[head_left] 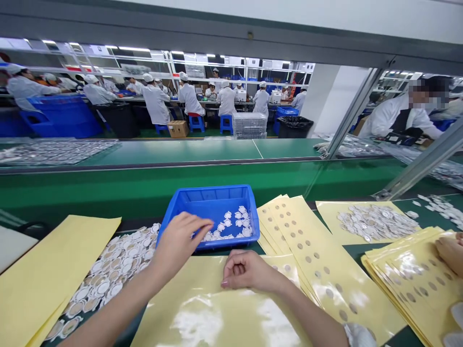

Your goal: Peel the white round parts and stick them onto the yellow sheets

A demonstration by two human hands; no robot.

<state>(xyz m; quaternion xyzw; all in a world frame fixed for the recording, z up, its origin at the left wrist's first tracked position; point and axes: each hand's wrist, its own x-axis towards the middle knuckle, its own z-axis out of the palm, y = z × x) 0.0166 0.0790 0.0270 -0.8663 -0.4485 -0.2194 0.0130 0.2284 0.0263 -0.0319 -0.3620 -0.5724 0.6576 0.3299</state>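
Note:
My left hand reaches over the near rim of a blue plastic bin, its fingers drawn together at the edge; whether they hold a piece is hidden. Inside the bin lie several small white round parts. My right hand rests curled on a glossy yellow backing sheet in front of the bin, fingers folded in on something I cannot make out.
Left lies a spread of white round parts and yellow sheets. Right are stacked yellow sheets with round holes, a pile of parts, and another person's hand. Beyond runs a green conveyor, with workers in white behind it.

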